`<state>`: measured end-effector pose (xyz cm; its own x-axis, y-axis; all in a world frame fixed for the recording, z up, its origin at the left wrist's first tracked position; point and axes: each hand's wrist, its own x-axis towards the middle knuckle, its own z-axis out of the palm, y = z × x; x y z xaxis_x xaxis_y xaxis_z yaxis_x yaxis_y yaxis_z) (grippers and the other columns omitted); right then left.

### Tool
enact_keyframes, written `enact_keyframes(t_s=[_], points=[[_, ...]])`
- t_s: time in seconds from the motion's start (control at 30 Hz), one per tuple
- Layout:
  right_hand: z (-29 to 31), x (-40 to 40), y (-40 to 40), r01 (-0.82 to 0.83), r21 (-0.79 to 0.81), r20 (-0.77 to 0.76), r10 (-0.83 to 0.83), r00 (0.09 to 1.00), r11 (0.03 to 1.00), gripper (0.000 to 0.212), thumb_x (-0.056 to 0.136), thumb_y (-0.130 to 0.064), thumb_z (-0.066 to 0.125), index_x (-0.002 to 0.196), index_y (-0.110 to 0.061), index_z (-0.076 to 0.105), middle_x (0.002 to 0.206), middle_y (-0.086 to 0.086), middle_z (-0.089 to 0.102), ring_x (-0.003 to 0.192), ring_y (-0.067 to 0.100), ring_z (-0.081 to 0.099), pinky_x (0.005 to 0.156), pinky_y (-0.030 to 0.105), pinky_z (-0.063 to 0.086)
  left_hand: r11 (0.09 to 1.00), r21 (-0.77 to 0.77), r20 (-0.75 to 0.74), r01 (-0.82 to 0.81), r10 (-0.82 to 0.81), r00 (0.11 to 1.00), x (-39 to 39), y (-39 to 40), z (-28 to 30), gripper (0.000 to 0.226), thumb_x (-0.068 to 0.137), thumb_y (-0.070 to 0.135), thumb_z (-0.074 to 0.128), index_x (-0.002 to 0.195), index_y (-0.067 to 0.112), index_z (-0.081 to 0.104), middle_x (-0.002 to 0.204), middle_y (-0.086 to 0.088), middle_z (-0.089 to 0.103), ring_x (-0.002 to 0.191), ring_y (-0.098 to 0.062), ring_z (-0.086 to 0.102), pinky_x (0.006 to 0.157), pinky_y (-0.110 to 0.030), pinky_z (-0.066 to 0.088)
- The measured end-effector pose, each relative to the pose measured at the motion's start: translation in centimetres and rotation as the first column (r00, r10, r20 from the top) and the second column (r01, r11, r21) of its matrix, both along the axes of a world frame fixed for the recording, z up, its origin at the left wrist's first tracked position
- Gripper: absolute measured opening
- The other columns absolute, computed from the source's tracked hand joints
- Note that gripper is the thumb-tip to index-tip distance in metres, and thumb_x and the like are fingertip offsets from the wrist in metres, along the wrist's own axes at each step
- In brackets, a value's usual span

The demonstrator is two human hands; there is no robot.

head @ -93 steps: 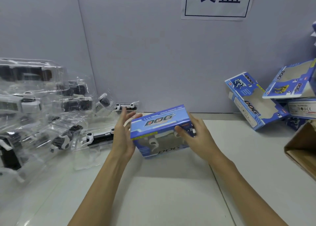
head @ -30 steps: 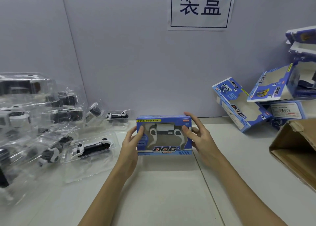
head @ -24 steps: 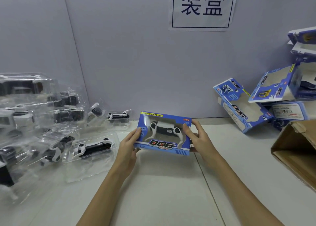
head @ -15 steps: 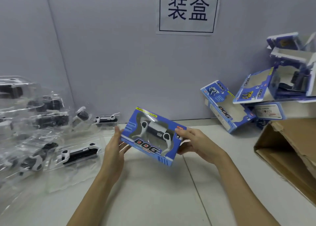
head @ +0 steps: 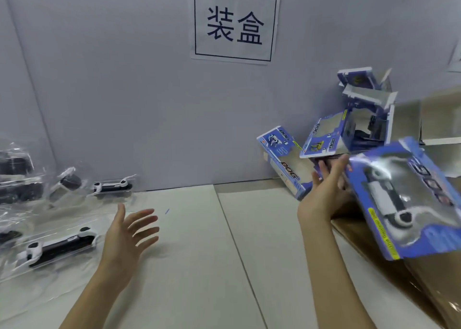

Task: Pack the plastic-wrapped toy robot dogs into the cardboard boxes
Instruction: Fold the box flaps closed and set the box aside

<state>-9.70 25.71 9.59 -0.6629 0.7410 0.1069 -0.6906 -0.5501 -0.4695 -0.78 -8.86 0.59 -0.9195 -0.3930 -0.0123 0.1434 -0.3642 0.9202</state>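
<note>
A packed blue DOG box [head: 404,199] with a white and black toy dog behind its window hangs tilted and blurred above the brown carton [head: 389,266] at the right. My right hand [head: 326,189] is at the box's left end, fingers straight and thumb off the box. My left hand [head: 127,234] hovers over the table with fingers spread, holding nothing. Plastic-wrapped toy dogs lie to the left: one [head: 59,246] beside my left hand, another [head: 112,186] by the wall. Empty blue boxes [head: 282,159] are piled against the wall on the right.
A heap of further wrapped dogs [head: 17,176] fills the far left. A paper sign [head: 234,24] hangs on the grey wall. The white table [head: 199,254] runs between the two hands.
My left hand has let go of the packed box. My right hand has swung the box from the table's middle to the right, over the brown carton.
</note>
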Motion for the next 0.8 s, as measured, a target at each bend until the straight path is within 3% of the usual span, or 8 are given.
enact_keyframes(t_s=[0.13, 0.23, 0.27, 0.33, 0.4, 0.47, 0.67, 0.8], points=[[-1.5, -3.3, 0.8, -0.109, 0.21, 0.218, 0.062, 0.974, 0.972, 0.074, 0.089, -0.025, 0.083, 0.144, -0.009, 0.036, 0.122, 0.001, 0.069, 0.107, 0.017, 0.071, 0.084, 0.034, 0.061, 1.0, -0.019, 0.004, 0.024, -0.024, 1.0, 0.0, 0.3, 0.1, 0.068, 0.101, 0.065, 0.041, 0.108, 0.007, 0.074, 0.103, -0.012, 0.075, 0.09, -0.032, 0.066, 0.087, -0.048, 0.051], [-2.9, -6.2, -0.2, -0.106, 0.501, 0.316, -0.068, 0.946, 0.859, 0.061, 0.089, -0.012, 0.081, 0.136, -0.003, 0.043, 0.127, 0.016, 0.064, 0.112, 0.027, 0.067, 0.091, 0.039, 0.057, 0.999, -0.031, 0.002, 0.033, -0.033, 0.999, 0.1, 0.3, 0.0, 0.068, 0.102, 0.065, 0.041, 0.108, 0.006, 0.075, 0.103, -0.013, 0.075, 0.09, -0.033, 0.066, 0.086, -0.048, 0.052], [-3.3, -7.1, -0.4, -0.112, 0.661, 0.34, -0.163, 0.926, 0.742, 0.056, 0.09, -0.012, 0.079, 0.134, -0.003, 0.046, 0.13, 0.017, 0.061, 0.117, 0.031, 0.064, 0.093, 0.042, 0.056, 0.999, -0.032, 0.003, 0.033, -0.033, 0.999, 0.1, 0.3, 0.0, 0.068, 0.102, 0.065, 0.041, 0.108, 0.006, 0.074, 0.103, -0.013, 0.075, 0.091, -0.033, 0.066, 0.086, -0.048, 0.052], [-4.2, -8.5, -0.3, -0.22, 0.915, 0.349, -0.389, 0.853, 0.338, 0.052, 0.092, -0.018, 0.077, 0.134, -0.007, 0.048, 0.136, 0.016, 0.054, 0.125, 0.036, 0.055, 0.098, 0.048, 0.051, 0.999, -0.03, 0.001, 0.034, -0.034, 0.999, 0.2, 0.1, 0.0, 0.067, 0.102, 0.064, 0.04, 0.108, 0.006, 0.074, 0.104, -0.013, 0.074, 0.091, -0.033, 0.066, 0.086, -0.048, 0.052], [-5.2, -8.9, 0.5, -0.403, 0.904, 0.243, -0.605, 0.758, -0.142, 0.059, 0.096, -0.029, 0.072, 0.143, -0.011, 0.042, 0.148, 0.016, 0.042, 0.135, 0.038, 0.043, 0.109, 0.049, 0.042, 0.999, -0.022, -0.003, 0.03, -0.03, 1.0, 0.1, -0.1, 0.1, 0.067, 0.102, 0.064, 0.039, 0.109, 0.006, 0.073, 0.103, -0.013, 0.074, 0.09, -0.033, 0.065, 0.085, -0.047, 0.051], [-6.2, -9.1, 1.3, -0.503, 0.767, 0.098, -0.701, 0.706, -0.399, 0.064, 0.099, -0.038, 0.065, 0.149, -0.013, 0.034, 0.156, 0.017, 0.033, 0.142, 0.038, 0.036, 0.117, 0.049, 0.032, 1.0, -0.016, -0.016, 0.026, -0.027, 1.0, -0.1, -0.4, 0.1, 0.067, 0.102, 0.064, 0.041, 0.109, 0.006, 0.073, 0.1, -0.012, 0.075, 0.09, -0.033, 0.065, 0.085, -0.047, 0.052], [-9.1, -7.7, -0.8, -0.548, 0.696, 0.162, -0.642, 0.749, -0.464, 0.055, 0.106, -0.039, 0.049, 0.151, -0.011, 0.034, 0.155, 0.021, 0.033, 0.145, 0.038, 0.033, 0.118, 0.047, 0.031, 0.99, -0.106, -0.023, 0.088, -0.091, 0.996, -0.5, 1.2, 0.0, 0.061, 0.095, 0.061, 0.053, 0.107, 0.005, 0.075, 0.093, -0.01, 0.074, 0.076, -0.026, 0.068, 0.08, -0.044, 0.052], [-11.0, -6.5, -4.1, -0.565, 0.678, 0.273, -0.552, 0.788, -0.47, 0.053, 0.109, -0.043, 0.039, 0.152, -0.013, 0.038, 0.154, 0.018, 0.039, 0.144, 0.036, 0.034, 0.121, 0.049, 0.025, 0.948, -0.305, 0.0, 0.096, -0.101, 0.995, -0.1, 2.6, -0.3, 0.051, 0.09, 0.059, 0.06, 0.094, 0.013, 0.081, 0.091, -0.011, 0.074, 0.075, -0.027, 0.068, 0.076, -0.043, 0.053]])
